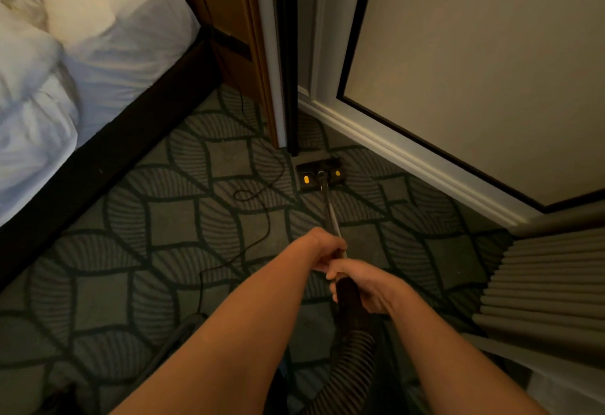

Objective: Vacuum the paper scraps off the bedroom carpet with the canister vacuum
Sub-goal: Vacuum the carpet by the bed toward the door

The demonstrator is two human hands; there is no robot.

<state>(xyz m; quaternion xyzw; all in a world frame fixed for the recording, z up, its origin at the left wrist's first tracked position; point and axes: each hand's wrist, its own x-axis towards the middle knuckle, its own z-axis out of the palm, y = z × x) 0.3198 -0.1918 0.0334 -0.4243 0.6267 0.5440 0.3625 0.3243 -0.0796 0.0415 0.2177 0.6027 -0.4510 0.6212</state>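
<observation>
No text, label or number readable in view. Floor head carries two yellow patches; any marking there too small to read.

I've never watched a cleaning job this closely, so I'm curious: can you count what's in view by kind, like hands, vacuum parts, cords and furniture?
Hands: 2, left hand and right hand
Vacuum floor head: 1
Metal wand: 1
Black hose: 1
Thin black cord: 1
Bed: 1
Total: 7
</observation>
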